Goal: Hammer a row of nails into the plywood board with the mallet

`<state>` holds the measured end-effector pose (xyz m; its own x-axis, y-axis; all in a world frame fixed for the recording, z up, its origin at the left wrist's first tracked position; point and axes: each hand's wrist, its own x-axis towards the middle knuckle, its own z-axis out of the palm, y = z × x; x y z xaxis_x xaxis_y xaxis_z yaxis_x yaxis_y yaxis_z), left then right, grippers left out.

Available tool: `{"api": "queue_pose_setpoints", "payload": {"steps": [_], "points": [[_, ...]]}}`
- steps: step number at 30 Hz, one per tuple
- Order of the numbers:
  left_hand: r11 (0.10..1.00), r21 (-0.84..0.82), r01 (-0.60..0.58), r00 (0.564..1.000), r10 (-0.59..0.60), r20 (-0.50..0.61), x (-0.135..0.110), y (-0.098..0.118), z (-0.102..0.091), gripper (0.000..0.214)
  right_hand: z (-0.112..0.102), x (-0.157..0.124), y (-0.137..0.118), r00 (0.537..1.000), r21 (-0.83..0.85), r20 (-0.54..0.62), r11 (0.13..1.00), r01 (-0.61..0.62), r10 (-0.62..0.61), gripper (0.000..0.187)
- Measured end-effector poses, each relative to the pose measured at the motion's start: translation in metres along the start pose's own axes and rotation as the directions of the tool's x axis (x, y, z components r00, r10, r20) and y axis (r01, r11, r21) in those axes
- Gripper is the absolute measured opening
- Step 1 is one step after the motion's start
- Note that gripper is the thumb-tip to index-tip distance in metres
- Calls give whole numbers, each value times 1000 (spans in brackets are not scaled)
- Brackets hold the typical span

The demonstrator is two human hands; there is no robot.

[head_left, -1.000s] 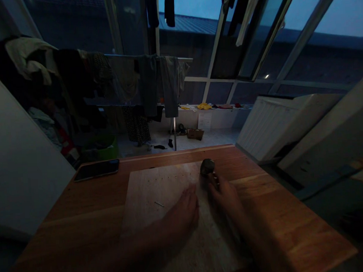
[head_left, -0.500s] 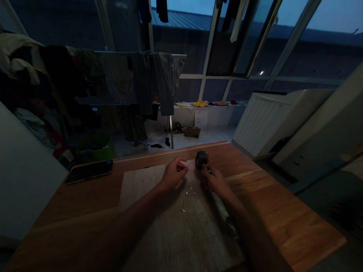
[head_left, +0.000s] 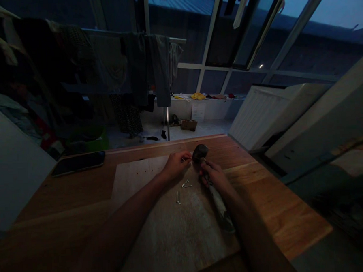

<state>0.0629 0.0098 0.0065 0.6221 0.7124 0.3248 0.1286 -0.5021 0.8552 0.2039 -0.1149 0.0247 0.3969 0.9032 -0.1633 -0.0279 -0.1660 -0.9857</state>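
A pale wooden board lies on a reddish wooden table. My right hand is wrapped round the handle of a hammer, whose dark head rests on the board's far edge. My left hand is just left of the hammer head, fingers pinched on a small nail that points toward the head. Several loose nails lie on the board between my two hands.
A dark phone lies on the table's far left. Beyond the table, clothes hang on a drying rack in front of large windows. White radiator panels lean at the right. A white slab stands at the left.
My left hand lifted off the board, uncovering the loose nails, and moved up beside the hammer head with a nail pinched. My right hand stayed on the hammer handle.
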Motion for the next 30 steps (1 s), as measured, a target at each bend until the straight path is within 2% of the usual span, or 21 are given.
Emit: {"api": "queue_pose_setpoints", "payload": {"steps": [7, 11, 22, 30], "points": [[999, 43, 0, 1000, 0, -7, 2, 2, 1, 12, 2, -3, -2, 1000, 41, -3, 999, 5, -5, 42], [999, 46, 20, 999, -21, 27, 2, 3, 3, 10, 2, -3, -3, 1000, 53, -15, 998, 28, -27, 43], [986, 161, 38, 998, -45, 40, 2, 4, 5, 6, 2, -8, -7, 996, 65, -47, 995, 81, -78, 38], [989, 124, 85, 995, -91, 43, 1, 3, 5, 16, 5, -17, -18, 999, 132, -7, 990, 45, -44, 51]]}}
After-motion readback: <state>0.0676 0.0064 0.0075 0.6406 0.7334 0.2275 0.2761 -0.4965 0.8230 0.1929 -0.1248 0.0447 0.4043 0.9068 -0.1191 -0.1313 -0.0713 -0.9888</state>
